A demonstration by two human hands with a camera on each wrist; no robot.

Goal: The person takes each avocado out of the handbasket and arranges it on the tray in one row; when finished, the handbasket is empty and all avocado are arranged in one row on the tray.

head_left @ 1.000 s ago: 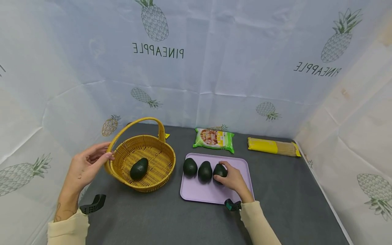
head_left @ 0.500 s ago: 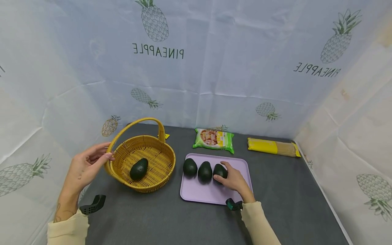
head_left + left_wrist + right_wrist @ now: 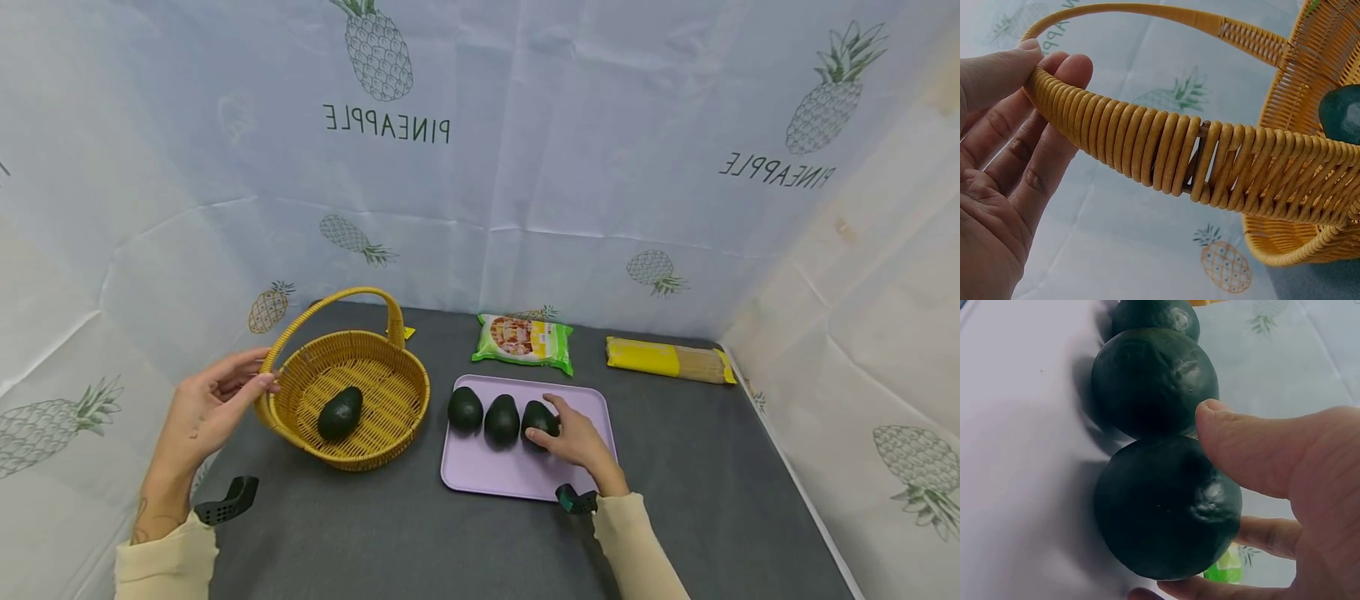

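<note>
My left hand (image 3: 212,412) holds the handle of a yellow woven basket (image 3: 417,421) between thumb and fingers, at the handle's left side. In the left wrist view the thumb (image 3: 1007,72) lies on one side of the wrapped handle (image 3: 1129,134), with fingers behind it. One dark green avocado (image 3: 341,413) lies inside the basket. On a lilac tray (image 3: 495,475) stand three more avocados in a row. My right hand (image 3: 577,437) grips the rightmost avocado (image 3: 1166,509), thumb on the near side and fingers round the far side. Beside it are the middle avocado (image 3: 502,421) and the left avocado (image 3: 465,410).
Behind the tray lies a green snack packet (image 3: 523,342). A yellow pack of noodles (image 3: 670,360) is at the back right. The dark grey table (image 3: 360,533) meets a pineapple-print cloth (image 3: 480,167) at the back and sides.
My right hand and wrist have shifted very slightly to the right at the rightmost avocado. The left hand and the basket have stayed in place.
</note>
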